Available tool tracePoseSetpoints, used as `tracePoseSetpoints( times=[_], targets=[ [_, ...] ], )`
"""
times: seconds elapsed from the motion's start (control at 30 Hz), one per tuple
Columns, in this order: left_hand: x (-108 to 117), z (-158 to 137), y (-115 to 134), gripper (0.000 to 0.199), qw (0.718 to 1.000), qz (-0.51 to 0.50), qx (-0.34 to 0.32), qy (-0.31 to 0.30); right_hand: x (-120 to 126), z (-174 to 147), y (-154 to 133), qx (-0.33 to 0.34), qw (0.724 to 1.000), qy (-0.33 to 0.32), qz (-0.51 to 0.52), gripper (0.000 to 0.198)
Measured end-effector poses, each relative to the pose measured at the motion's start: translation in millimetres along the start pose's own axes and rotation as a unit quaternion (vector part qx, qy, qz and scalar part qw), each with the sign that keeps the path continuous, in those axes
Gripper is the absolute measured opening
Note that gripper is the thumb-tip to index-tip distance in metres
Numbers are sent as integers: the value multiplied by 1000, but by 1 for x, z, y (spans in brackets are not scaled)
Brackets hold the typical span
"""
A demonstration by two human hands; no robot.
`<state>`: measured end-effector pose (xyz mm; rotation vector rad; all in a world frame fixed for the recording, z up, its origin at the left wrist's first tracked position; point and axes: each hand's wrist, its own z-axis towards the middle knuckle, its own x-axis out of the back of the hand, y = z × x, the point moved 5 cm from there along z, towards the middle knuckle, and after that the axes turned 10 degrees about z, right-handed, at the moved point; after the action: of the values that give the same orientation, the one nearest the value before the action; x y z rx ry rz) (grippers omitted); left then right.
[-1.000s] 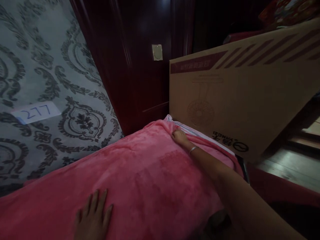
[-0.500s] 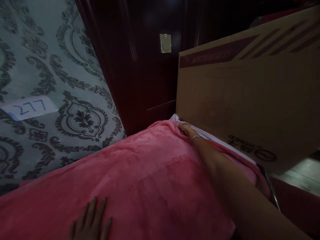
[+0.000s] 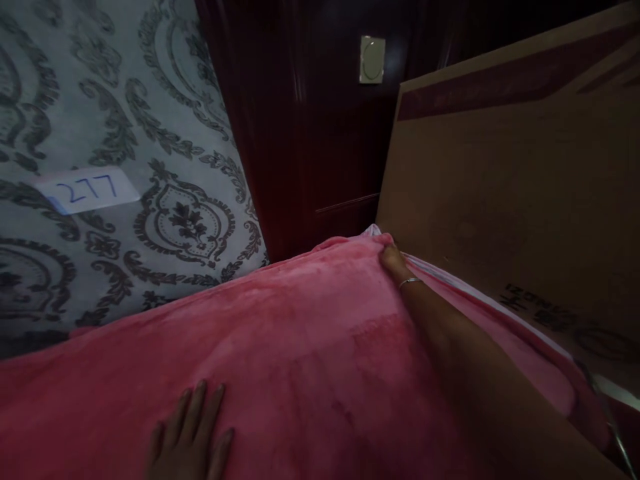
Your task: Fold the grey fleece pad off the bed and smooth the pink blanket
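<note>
A pink plush blanket (image 3: 280, 347) covers a raised bed-like surface. My left hand (image 3: 185, 443) rests flat on it near the lower edge of the view, fingers spread. At the blanket's far right corner, my right hand (image 3: 394, 261) is closed on the pink fabric; its fingertips are hidden in the folds. A thin silver bracelet (image 3: 411, 283) circles that wrist. Just beyond the hand, a bit of white cloth (image 3: 373, 230) pokes out at the corner. A pale strip of fabric (image 3: 470, 292) runs along the right side beside my forearm.
A large cardboard box (image 3: 490, 180) stands close along the right. Behind the far end is a dark red wooden panel (image 3: 320, 160) with a square switch plate (image 3: 372, 60). Patterned wallpaper (image 3: 200, 220) borders the left, bearing a paper marked 277 (image 3: 90, 190).
The view has shifted, so the wall and box sit farther right. My right hand has moved over the corner and its fingers are now hidden. My left hand stays flat on the blanket.
</note>
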<state>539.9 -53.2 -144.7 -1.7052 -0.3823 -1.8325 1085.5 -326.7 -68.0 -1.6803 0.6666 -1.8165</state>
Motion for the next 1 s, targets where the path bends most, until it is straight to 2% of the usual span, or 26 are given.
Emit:
tracePoseSetpoints(
  times=[0.1, 0.17, 0.23, 0.3, 0.37, 0.4, 0.43, 0.5, 0.6, 0.67, 0.73, 0.77, 0.83, 0.9, 1.0],
  targets=[
    [27, -9, 15, 66, 1000, 1, 4, -7, -14, -37, -17, 65, 996, -33, -41, 48],
    [42, -17, 28, 61, 1000, -15, -2, -23, -31, -77, -39, 176, 980, -76, -56, 53],
    [51, -23, 36, 61, 998, -41, -3, -48, -59, -133, -60, 327, 930, -152, -65, 56],
    [56, -27, 38, 63, 997, -64, -3, -46, -89, -199, -70, 442, 860, -243, -73, 57],
    [56, -30, 37, 65, 995, -87, 0, -39, -112, -263, -70, 513, 800, -300, -81, 57],
    [56, -32, 36, 65, 995, -98, 0, -32, -121, -289, -68, 531, 784, -309, -88, 56],
    [55, -34, 36, 66, 994, -108, -1, -24, -127, -311, -66, 543, 777, -304, -95, 56],
    [52, -38, 39, 66, 992, -125, -6, -6, -132, -337, -61, 550, 784, -266, -108, 57],
    [48, -41, 40, 69, 989, -146, -24, 1, -132, -348, -54, 560, 795, -207, -110, 58],
    [46, -41, 28, 70, 987, -153, -49, -6, -132, -344, -49, 567, 794, -196, -103, 58],
    [47, -41, -3, 67, 988, -142, -58, -11, -134, -338, -45, 572, 791, -195, -96, 59],
    [49, -41, -29, 62, 991, -128, -43, -9, -136, -336, -43, 574, 790, -195, -92, 59],
    [57, -44, -96, 46, 996, -89, 28, 5, -139, -332, -40, 580, 788, -191, -79, 61],
    [69, -52, -174, 36, 991, -61, 118, 28, -141, -330, -37, 590, 785, -180, -63, 63],
    [89, -72, -282, 42, 960, -26, 271, 57, -142, -329, -34, 598, 783, -161, -49, 64]
  ],
)
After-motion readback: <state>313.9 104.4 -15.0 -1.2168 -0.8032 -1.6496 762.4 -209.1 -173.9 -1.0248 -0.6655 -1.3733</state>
